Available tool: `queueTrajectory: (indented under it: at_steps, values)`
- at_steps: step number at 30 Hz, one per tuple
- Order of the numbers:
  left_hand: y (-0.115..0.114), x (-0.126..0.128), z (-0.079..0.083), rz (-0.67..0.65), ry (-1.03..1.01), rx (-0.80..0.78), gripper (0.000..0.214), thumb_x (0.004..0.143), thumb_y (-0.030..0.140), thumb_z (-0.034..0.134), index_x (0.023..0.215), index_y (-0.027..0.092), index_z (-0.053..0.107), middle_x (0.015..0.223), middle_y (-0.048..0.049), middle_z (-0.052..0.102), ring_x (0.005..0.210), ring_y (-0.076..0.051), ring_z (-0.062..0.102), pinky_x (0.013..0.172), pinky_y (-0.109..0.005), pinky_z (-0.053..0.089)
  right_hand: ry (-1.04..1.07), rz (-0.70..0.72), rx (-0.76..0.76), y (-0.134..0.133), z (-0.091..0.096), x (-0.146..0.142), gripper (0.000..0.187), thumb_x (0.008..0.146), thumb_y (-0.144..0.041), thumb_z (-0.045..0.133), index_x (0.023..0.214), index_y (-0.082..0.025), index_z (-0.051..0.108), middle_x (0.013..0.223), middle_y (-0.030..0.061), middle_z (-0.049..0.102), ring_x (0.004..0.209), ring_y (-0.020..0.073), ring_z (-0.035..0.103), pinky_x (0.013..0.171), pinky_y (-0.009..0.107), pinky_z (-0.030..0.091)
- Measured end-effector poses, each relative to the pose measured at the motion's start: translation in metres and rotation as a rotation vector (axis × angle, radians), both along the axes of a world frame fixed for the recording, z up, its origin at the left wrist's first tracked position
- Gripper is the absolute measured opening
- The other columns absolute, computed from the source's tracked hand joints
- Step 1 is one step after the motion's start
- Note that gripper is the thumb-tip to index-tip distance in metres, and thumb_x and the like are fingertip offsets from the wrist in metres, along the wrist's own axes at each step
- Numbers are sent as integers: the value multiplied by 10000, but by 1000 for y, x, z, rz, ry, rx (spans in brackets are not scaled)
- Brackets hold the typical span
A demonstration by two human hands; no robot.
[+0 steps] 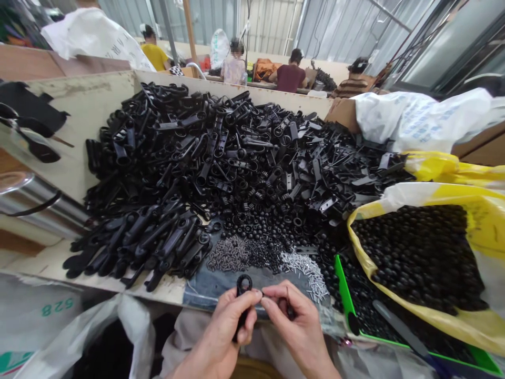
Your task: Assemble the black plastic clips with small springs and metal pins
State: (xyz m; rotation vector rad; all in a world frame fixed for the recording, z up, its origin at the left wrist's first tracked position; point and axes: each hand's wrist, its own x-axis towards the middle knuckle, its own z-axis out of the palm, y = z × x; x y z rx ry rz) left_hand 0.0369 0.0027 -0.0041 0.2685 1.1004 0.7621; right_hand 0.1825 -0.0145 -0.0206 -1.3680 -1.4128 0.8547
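Observation:
My left hand (226, 326) is wrapped round a black plastic handle with a ring end (244, 282), the ring pointing up and away from me. Thumb and forefinger of my right hand (300, 321) pinch a tiny dark piece (262, 296) close to that ring; its exact kind is too small to tell. Another small black part (291, 310) sits in the right hand's curled fingers. Just beyond both hands, on a dark mat (209, 287), lie brown-grey springs or pins (229, 253), small black bits (262, 252) and silver pins (310, 271).
Black plastic parts (221, 142) are heaped across the walled table. Similar handles lie in rows (150, 242) at left, near a steel flask (39, 202). Right: a yellow-white sack (366, 263) of black balls and a green tray (345, 295). Several people sit farther back.

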Motion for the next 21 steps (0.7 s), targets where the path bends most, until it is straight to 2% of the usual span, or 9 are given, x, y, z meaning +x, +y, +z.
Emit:
queueTrajectory:
  at_steps: [3, 5, 8, 12, 15, 18, 21]
  values:
    - [1, -1, 3, -10, -13, -12, 358, 611, 387, 860, 706, 196, 572, 435, 85, 509, 367, -30, 292, 428, -186, 177, -18, 3, -9, 0, 0, 4, 145, 870, -345, 712, 858, -219, 783, 639, -6, 583, 509, 136, 492, 470, 238, 395]
    - [0, -4, 7, -44, -75, -8, 282, 631, 325, 819, 790, 172, 643, 495, 50, 572, 408, -53, 379, 461, -195, 261, 9, -19, -50, 1, -2, 7, 185, 862, -388, 716, 855, -211, 770, 626, -9, 571, 510, 139, 484, 470, 238, 395]
    - [-1, -11, 17, -126, -185, 21, 313, 657, 248, 737, 947, 134, 709, 617, -16, 669, 490, -91, 482, 552, -234, 371, 140, -55, -185, 3, -8, 11, 320, 834, -512, 735, 874, -194, 745, 634, 3, 601, 547, 154, 512, 513, 251, 424]
    - [-2, -16, 26, -187, -191, 63, 358, 705, 264, 733, 1031, 119, 707, 692, -46, 706, 530, -97, 506, 604, -246, 386, 315, -48, -289, 4, -14, 12, 417, 813, -593, 737, 900, -185, 724, 705, 35, 670, 618, 180, 575, 584, 277, 462]
    - [-2, -17, 31, -191, -149, 67, 446, 699, 312, 785, 1096, 136, 684, 730, -37, 707, 579, -101, 513, 636, -242, 390, 274, -40, -222, 5, -8, 10, 324, 832, -513, 734, 875, -192, 727, 671, 12, 626, 575, 158, 532, 533, 260, 427]
    - [-2, -18, 34, -222, -86, 106, 430, 666, 322, 835, 1029, 148, 686, 755, -11, 673, 635, -101, 504, 668, -239, 394, 55, 52, -50, 7, 3, 9, 135, 864, -333, 704, 883, -203, 736, 620, -27, 535, 520, 133, 469, 478, 244, 369]
    - [-4, -20, 33, -268, -54, 135, 342, 680, 293, 806, 972, 160, 688, 756, 14, 628, 658, -104, 485, 681, -246, 389, -174, 180, 128, 11, 10, 10, 74, 889, -224, 668, 928, -209, 729, 615, -39, 513, 504, 128, 463, 476, 252, 364]
